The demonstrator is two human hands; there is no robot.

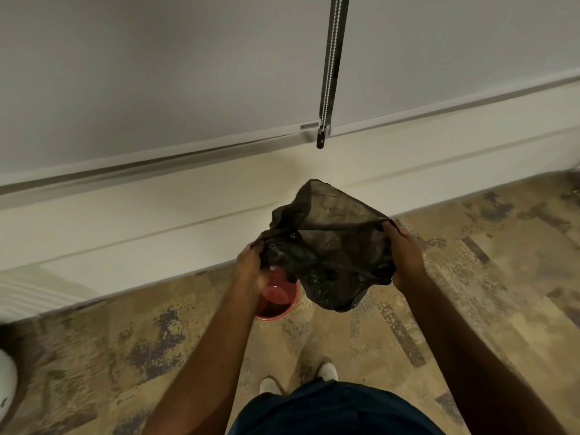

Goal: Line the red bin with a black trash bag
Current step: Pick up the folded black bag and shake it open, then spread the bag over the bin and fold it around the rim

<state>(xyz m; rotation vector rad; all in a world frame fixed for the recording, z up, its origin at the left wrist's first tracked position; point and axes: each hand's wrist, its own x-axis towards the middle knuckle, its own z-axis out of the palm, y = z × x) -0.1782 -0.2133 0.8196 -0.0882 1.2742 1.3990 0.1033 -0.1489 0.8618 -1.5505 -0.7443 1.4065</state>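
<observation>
A thin black trash bag [332, 246] hangs in the air between my hands, partly spread open and crumpled at its lower end. My left hand [251, 266] grips its bunched left edge. My right hand [406, 257] holds the right edge of its mouth. The red bin [279, 301] stands on the floor below and a little left of the bag, close to the wall. My left hand and the bag cover the bin's upper part. The bag is above the bin, not inside it.
A cream baseboard wall [188, 221] runs behind the bin, with a white roller blind and its hanging bead cord [326, 89] above. The floor is mottled beige carpet [470, 309]. My shoes [326, 372] are just behind the bin. A white object [6, 384] sits at far left.
</observation>
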